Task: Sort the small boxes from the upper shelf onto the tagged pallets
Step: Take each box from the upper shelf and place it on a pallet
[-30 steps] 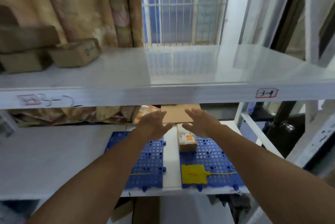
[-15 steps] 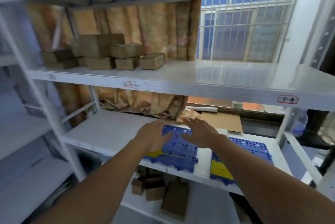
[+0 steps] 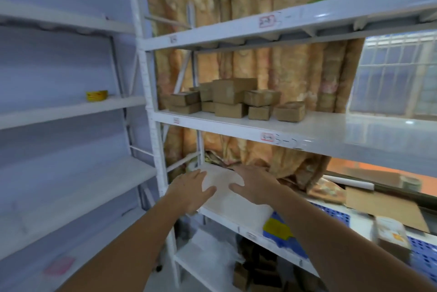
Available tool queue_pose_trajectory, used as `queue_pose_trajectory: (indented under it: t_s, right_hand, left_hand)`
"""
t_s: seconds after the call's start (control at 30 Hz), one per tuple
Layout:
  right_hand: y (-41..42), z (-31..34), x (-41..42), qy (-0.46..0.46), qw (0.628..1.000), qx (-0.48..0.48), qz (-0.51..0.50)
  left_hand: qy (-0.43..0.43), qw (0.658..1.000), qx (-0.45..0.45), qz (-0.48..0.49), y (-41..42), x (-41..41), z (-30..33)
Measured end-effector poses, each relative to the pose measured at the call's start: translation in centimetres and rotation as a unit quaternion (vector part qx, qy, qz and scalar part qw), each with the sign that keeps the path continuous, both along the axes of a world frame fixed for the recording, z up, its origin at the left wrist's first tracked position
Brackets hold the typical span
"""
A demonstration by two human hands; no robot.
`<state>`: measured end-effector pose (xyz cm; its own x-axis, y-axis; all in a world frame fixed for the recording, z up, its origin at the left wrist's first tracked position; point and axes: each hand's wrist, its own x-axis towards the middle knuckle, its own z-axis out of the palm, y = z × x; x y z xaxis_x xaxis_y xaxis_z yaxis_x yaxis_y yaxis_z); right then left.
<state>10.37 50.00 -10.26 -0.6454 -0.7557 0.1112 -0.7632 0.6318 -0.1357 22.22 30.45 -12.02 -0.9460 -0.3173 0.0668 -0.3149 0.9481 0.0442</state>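
Observation:
Several small brown cardboard boxes [image 3: 233, 99] are stacked at the left end of the upper shelf [image 3: 331, 135], some two high. My left hand [image 3: 189, 191] and my right hand [image 3: 254, 187] are held out side by side below that shelf, fingers spread, holding nothing. They hover over the left end of the lower shelf [image 3: 234, 204]. A blue pallet [image 3: 283, 232] with a yellow tag lies on the lower shelf, partly hidden by my right forearm. One small box [image 3: 390, 239] with a label sits on another blue pallet [image 3: 423, 256] at the far right.
A white upright post [image 3: 153, 131] divides this rack from another rack at left, where a yellow tape roll [image 3: 97, 95] sits. A flat cardboard sheet [image 3: 387, 206] lies behind the pallets. Patterned curtain [image 3: 260, 55] hangs behind. More boxes [image 3: 255, 272] lie on the bottom shelf.
The view has swung left and up: the box stack now sits centre and the pallets slid to the lower right. Both hands stay spread and hold nothing.

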Motion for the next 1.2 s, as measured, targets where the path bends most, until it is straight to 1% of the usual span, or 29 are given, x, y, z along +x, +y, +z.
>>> queue_pose_trajectory:
  t_s: [0.1, 0.2, 0.33, 0.57, 0.73, 0.83, 1.0, 1.13, 1.2]
  right_hand:
    - [-4.4, 1.3, 1.6, 0.001, 1.000, -0.023, 0.016]
    - [-7.8, 2.9, 2.7, 0.012, 0.999, -0.023, 0.041]
    - [-11.9, 4.0, 2.0, 0.021, 0.998, -0.029, 0.048]
    - [-18.8, 3.2, -2.8, 0.017, 0.998, -0.050, 0.044]
    - [-22.7, 4.4, -5.5, 0.011, 0.997, -0.043, 0.057]
    - [-25.3, 4.8, -7.1, 0.010, 0.996, -0.059, 0.072]
    - [-28.9, 6.8, -8.6, 0.020, 0.993, -0.062, 0.094]
    - [-32.4, 7.8, -10.5, 0.022, 0.989, -0.114, 0.093]
    - [-34.4, 7.4, -11.9, 0.017, 0.983, -0.167, 0.076]
  left_hand:
    - [0.010, 1.000, 0.002, 0.013, -4.2, 2.0, 0.8]
    - [0.014, 1.000, -0.001, 0.020, -7.3, 3.3, 1.9]
    - [0.033, 0.999, 0.001, 0.034, -11.0, 3.3, 3.2]
    - [0.070, 0.996, 0.017, 0.058, -16.6, 0.5, 4.8]
    - [0.087, 0.993, 0.025, 0.073, -19.8, -1.8, 5.4]
    - [0.096, 0.992, 0.030, 0.075, -21.7, -3.4, 5.4]
    - [0.115, 0.989, 0.060, 0.075, -25.0, -6.6, 6.1]
    - [0.136, 0.988, 0.068, 0.040, -28.1, -9.4, 7.1]
    - [0.150, 0.985, 0.082, 0.014, -30.1, -11.1, 7.3]
